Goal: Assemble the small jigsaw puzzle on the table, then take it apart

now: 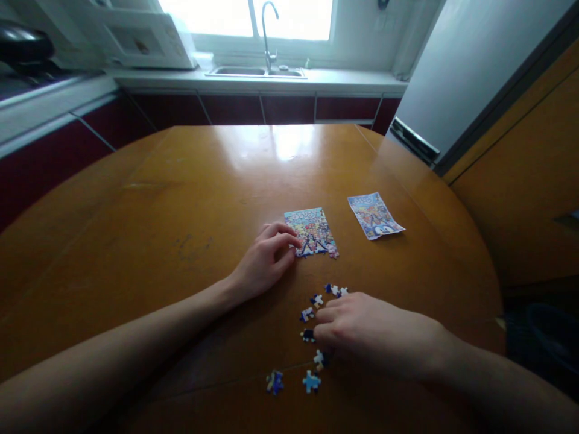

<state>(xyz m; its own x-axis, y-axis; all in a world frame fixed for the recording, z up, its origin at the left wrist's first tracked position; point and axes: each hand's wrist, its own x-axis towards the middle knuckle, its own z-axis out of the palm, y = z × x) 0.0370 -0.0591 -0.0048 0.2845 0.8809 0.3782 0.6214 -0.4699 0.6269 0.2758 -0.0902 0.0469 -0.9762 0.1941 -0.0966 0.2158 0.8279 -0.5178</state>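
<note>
joined puzzle: it lies flat on the wooden surface (158,253), ahead of you; the joined puzzle (311,232) has an uneven lower edge, with a pink piece (333,251) jutting at its near right corner.
left hand: your left hand (271,256) has its fingers bent, the tips at the puzzle's lower left edge; you cannot tell whether that grip pinches anything or only steadies it.
right hand: your right hand (362,322) curls down among the loose pieces (307,314); its fingertips are hidden, so you cannot tell if this grip is apart or together.
printed sheet: the picture sheet (375,216) lies to the right of the puzzle, a blue-and-white figure near its bottom.
step in hand: you seem to be picking through the loose pieces for the lower rows.
next piece: it likely calls for a light edge pinch, a turn to match the sheet, and a steady left hand.
</note>
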